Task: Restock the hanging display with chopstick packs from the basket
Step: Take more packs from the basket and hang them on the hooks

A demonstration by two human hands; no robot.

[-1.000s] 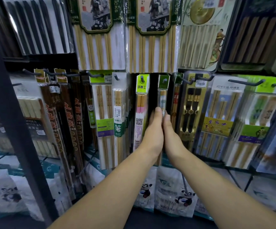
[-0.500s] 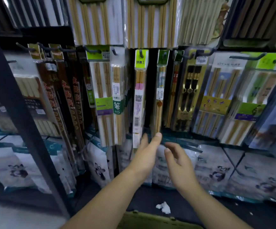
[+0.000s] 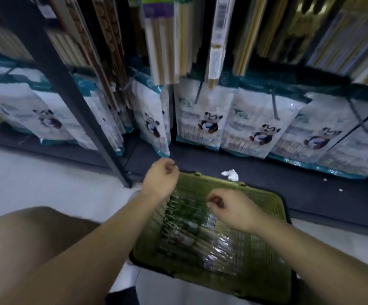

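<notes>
Both hands have dropped from the foot of the hanging packs to the basket since the previous frame, and the view has tilted down with them, so that only the lower ends of the hanging display (image 3: 163,51) now show along the top edge.

Left hand (image 3: 160,179): over the far left corner of the basket (image 3: 266,195), fingers loosely curled, thumb near the forefinger, nothing held.

Right hand (image 3: 231,209): over the middle of the basket, above the packs, fingers loosely curled under, nothing held. Contact with the packs cannot be told because of blur.

Chopstick packs (image 3: 192,234): lying flat inside the green basket, which sits on the pale floor against the dark base of the rack. Their long axis runs diagonally, from far left to near right. The green printed ends point far left, towards the display; the stick ends point near right.

Other items: a row of panda-printed bags (image 3: 209,122) stands below the hanging packs. A crumpled white scrap (image 3: 230,174) lies on the dark base just beyond the basket's far rim. A dark upright post (image 3: 53,73) crosses the left of the view. The person's knee (image 3: 24,238) fills the lower left.
</notes>
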